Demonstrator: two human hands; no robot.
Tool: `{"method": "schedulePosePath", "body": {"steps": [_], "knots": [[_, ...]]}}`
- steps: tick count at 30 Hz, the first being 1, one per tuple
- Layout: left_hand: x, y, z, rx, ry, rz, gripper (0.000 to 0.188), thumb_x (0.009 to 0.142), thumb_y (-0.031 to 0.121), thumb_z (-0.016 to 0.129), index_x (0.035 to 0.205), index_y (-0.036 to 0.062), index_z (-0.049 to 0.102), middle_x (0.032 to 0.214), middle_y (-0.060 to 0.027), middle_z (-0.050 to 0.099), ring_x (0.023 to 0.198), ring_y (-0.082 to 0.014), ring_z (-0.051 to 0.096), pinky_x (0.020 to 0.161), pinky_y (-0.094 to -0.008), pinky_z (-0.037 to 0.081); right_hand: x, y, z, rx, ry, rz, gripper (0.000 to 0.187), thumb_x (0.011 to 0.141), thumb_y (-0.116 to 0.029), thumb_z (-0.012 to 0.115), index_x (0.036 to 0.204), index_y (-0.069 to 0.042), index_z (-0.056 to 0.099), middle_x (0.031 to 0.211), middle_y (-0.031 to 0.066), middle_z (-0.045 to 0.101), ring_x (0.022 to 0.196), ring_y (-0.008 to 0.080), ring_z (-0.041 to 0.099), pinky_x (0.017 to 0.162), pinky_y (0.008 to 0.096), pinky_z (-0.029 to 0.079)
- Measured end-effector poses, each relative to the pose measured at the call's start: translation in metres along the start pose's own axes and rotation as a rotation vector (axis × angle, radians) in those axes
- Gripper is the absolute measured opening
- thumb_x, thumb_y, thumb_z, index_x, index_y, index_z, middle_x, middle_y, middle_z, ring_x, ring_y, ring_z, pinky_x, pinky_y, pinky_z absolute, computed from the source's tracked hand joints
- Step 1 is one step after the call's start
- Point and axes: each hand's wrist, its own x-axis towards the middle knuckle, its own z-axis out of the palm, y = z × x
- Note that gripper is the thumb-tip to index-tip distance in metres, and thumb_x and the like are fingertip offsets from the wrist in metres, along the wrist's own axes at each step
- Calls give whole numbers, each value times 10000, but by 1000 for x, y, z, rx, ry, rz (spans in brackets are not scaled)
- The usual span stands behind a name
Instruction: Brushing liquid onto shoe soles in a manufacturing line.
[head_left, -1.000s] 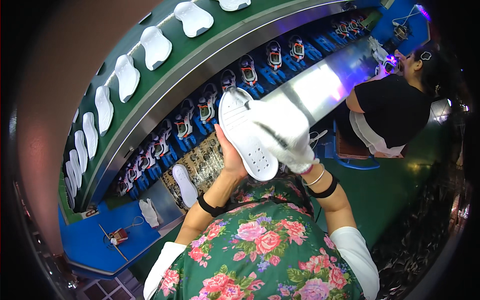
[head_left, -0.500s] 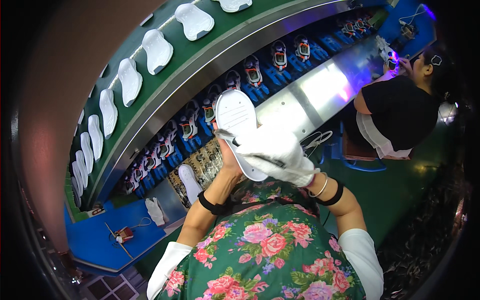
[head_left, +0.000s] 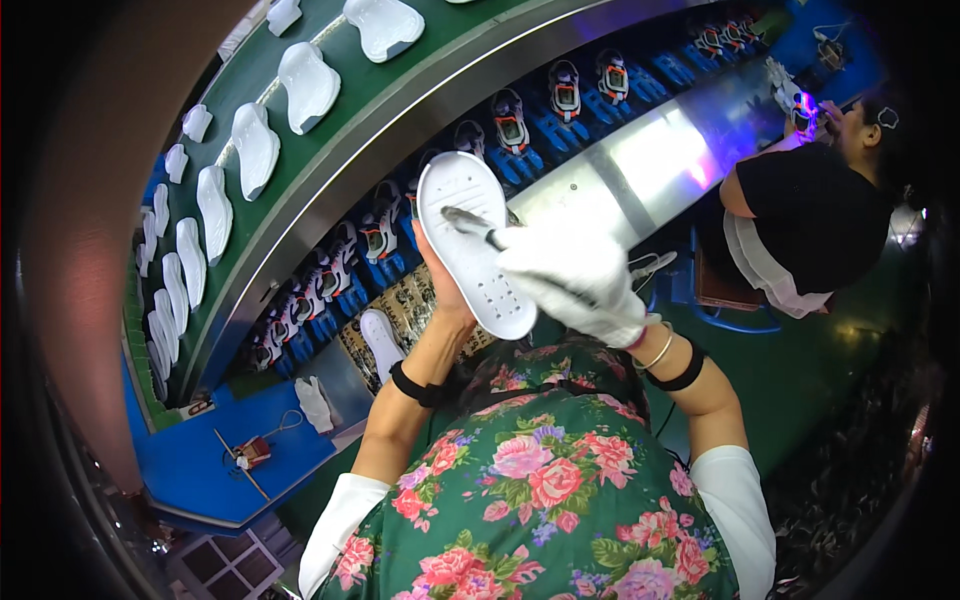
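A white shoe sole [head_left: 462, 185] with small holes stands tilted up in front of my body. My bare left hand [head_left: 440, 285] is closed around its left edge from behind, so most fingers are hidden. My right hand [head_left: 580, 285], in a white knitted glove, is closed on a brush [head_left: 468, 219] with a dark metal collar. The bristles lie against the sole's inner face, in its upper half. The brush handle is hidden in the glove. Below my left wrist, another white sole [head_left: 380, 340] lies on a box wrapped in patterned tape [head_left: 412, 300].
A green conveyor [head_left: 270, 215] carries several white soles on the left. Beneath it, shoe uppers [head_left: 511, 125] stand on blue supports beside a metal bench [head_left: 590, 190]. A co-worker [head_left: 810, 205] sits at right. The blue table [head_left: 190, 475] holds a small wooden block with a stick.
The sole has turned its inner face more toward me and moved slightly up. My gloved hand has drawn right, with the brush now higher on the sole. The conveyor soles have shifted.
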Motion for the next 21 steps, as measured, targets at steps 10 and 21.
{"method": "schedulePosePath", "body": {"steps": [10,21], "knots": [[15,2,-14,211,-418,-37,948,865,855,230,1326,70,497,943,-206,619,788,-259,620,669,-373,529,-15,2,1,26,9,-42,201,780,-67,757,980,-79,750,944,91,728,798,252,684,715,362,560],[25,2,-17,165,-454,-222,978,830,893,245,1299,78,512,929,-173,608,692,-265,602,602,-386,515,-33,-3,0,-61,-76,-104,221,810,-120,731,1031,-121,740,952,79,713,824,262,674,723,365,561]]}}
